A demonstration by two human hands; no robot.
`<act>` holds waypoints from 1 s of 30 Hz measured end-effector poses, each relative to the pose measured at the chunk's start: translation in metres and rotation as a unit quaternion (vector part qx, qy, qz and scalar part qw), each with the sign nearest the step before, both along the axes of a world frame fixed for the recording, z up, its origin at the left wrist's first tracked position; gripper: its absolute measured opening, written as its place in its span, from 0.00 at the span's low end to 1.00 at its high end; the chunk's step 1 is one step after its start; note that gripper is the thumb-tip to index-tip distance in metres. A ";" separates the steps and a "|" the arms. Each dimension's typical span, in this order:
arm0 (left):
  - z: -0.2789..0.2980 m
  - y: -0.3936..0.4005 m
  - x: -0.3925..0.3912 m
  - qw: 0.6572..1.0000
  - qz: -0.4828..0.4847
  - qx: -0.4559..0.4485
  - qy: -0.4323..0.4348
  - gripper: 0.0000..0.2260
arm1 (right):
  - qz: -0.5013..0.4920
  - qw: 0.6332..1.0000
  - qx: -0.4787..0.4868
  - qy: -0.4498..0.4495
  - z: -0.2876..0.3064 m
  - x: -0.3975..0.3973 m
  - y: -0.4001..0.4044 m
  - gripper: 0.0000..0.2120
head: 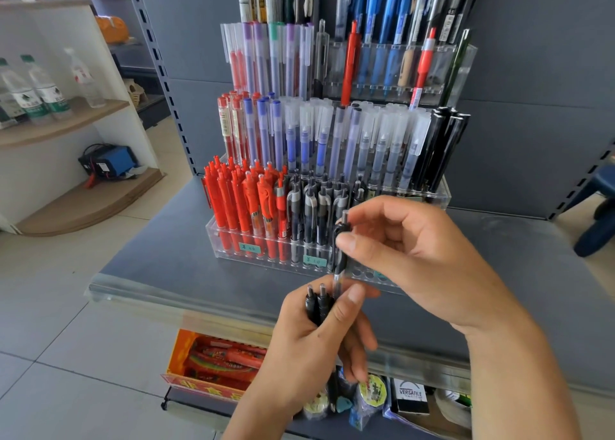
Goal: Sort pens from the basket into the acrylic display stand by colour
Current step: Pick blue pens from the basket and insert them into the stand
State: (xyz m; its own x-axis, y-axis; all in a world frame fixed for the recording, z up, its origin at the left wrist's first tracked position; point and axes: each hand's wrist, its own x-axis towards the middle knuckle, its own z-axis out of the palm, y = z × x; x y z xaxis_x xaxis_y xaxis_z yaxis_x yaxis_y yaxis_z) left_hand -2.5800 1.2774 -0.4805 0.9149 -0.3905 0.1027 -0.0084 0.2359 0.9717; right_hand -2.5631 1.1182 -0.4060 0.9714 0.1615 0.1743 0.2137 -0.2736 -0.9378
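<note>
Pens are in both hands, just in front of the clear acrylic display stand (229, 240). From the head camera, the right hand (409, 256) pinches the top of one black pen (340, 240) between thumb and fingers. That pen stands almost straight up, and its see-through lower part runs down into the left hand (319, 343). The left hand is curled round it and round two more black pens (316, 301), whose tips poke up beside the thumb.

Right behind the right hand is the front row of the stand. Black pens in the stand (312, 206) sit just past the fingers, very close to the pen being held. Left of them stand lots of red pens (243, 203). Under the right hand, a few round holes (361, 271) at the front of the stand have nothing in them. The middle row, further back, holds red, blue and frosted pens (332, 140), with shiny black ones on its right end. The top row holds more tall pens.

The stand sits on a grey shelf (159, 266). The shelf's front edge (133, 290) runs across just beyond the left hand. To the left of the hands is open tiled floor. Below the left hand, under the shelf, is an orange box (213, 359) with red packets inside. Far to the left, water bottles (33, 87) stand on a wooden shelf
</note>
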 end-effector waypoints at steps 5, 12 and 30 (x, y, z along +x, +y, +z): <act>0.000 0.001 0.000 1.000 0.006 -0.004 -0.008 0.13 | 0.036 0.998 0.005 0.041 0.001 -0.001 0.000 0.15; -0.004 0.001 0.004 1.000 0.005 -0.014 -0.017 0.12 | -0.017 0.997 0.071 -0.020 0.000 0.001 -0.005 0.16; -0.010 -0.001 0.003 1.000 -0.001 0.015 -0.008 0.11 | -0.280 0.913 0.058 -0.293 -0.013 0.017 -0.015 0.10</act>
